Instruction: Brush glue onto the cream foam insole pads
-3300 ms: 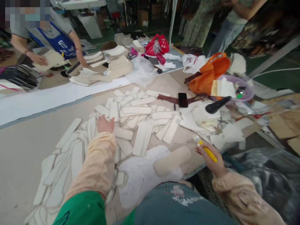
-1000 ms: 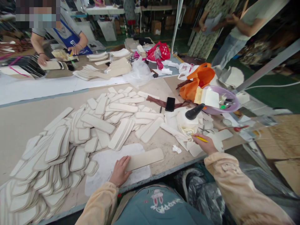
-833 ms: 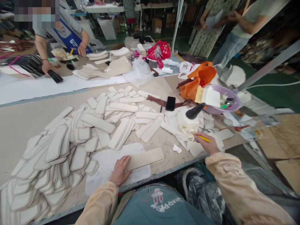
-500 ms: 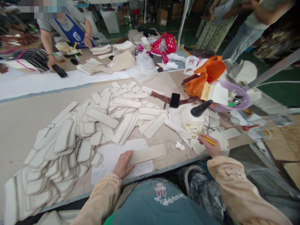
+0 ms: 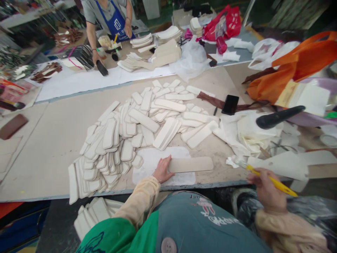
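A long beige strip with rounded corners (image 5: pixel 191 164) lies on a white sheet (image 5: pixel 147 154) at the table's front edge. At its left end my left hand (image 5: pixel 163 170) grips it, thumb and fingers around the end. My right hand (image 5: pixel 268 188) is closed on the yellow handle of a brush (image 5: pixel 273 181). The bristles point left, over or beside a crumpled white scrap (image 5: pixel 233 161); whether they touch it I cannot tell. Behind the brush stands a white container (image 5: pixel 259 131) in white wrapping, with a black handle-like piece (image 5: pixel 279 117) on top.
Piles of similar pale pieces (image 5: pixel 143 121) spread behind and left of my left hand. A phone (image 5: pixel 230 104) lies on brown material. At right are an orange bag (image 5: pixel 289 73) and a purple basin (image 5: pixel 302 121). Across the table a person in a blue apron (image 5: pixel 116 23) holds a black object.
My right hand has drawn the brush out of the white container and brought it nearer the table's front edge. My left hand stays on the strip. The view has turned left.
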`<state>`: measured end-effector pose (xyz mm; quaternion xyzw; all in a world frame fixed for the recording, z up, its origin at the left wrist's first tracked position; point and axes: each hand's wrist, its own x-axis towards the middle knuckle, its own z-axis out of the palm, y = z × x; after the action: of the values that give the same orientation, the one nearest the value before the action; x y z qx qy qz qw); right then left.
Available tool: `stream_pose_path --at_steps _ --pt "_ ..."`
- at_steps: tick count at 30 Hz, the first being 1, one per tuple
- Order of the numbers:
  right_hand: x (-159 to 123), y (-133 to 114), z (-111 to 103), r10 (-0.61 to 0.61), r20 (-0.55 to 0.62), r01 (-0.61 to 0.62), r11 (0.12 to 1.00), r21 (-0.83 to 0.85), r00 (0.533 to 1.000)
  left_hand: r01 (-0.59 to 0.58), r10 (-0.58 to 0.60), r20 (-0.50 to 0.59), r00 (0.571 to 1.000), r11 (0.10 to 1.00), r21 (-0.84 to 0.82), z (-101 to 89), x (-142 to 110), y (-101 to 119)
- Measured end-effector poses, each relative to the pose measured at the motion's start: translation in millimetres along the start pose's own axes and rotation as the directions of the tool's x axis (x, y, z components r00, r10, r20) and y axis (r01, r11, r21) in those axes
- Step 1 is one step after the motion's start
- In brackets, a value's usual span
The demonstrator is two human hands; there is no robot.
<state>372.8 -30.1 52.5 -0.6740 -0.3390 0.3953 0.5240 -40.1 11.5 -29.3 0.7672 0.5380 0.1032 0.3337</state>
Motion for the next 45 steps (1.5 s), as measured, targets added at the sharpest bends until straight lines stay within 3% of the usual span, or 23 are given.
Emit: stream_pose_path --at_steps 3,6,9,13,18,25,31,36,45 --pt "-32 5 55 0.099 0.155 -0.111 0.991 0.077 0.983 -0.022 0.021 -0.016 1.000 1.000 -0.016 0.3 0 -6" --pt "-55 4 110 0.130 0.356 -0.170 0.982 0.085 0.925 -0.046 0.045 -0.020 0.999 0.999 -0.021 1.1 1 -11" --pt "-66 4 153 0.156 0.473 -0.181 0.983 0.007 0.867 -0.061 0.061 -0.023 0.998 0.998 -0.019 1.6 2 -14" --pt "-71 8 188 0.170 0.525 -0.149 0.985 -0.082 0.834 -0.073 0.073 -0.031 0.997 0.997 -0.008 1.3 2 -15" --pt "-72 18 208 0.178 0.516 -0.130 0.983 -0.128 0.838 -0.086 0.086 -0.028 0.996 0.996 0.008 1.2 2 -17" --pt "-74 34 217 0.174 0.526 -0.129 0.984 -0.121 0.833 -0.081 0.082 -0.023 0.996 0.996 0.021 2.7 2 -16" --pt "-71 38 210 0.193 0.464 -0.150 0.980 -0.129 0.865 -0.086 0.087 -0.039 0.995 0.996 0.029 0.5 3 -14" --pt "-60 39 186 0.201 0.335 -0.169 0.978 -0.121 0.920 -0.085 0.086 -0.036 0.996 0.996 0.039 0.4 4 -14" --pt "-27 52 121 0.200 0.063 -0.193 0.975 -0.106 0.978 -0.084 0.086 -0.027 0.996 0.994 0.066 3.4 4 -16"
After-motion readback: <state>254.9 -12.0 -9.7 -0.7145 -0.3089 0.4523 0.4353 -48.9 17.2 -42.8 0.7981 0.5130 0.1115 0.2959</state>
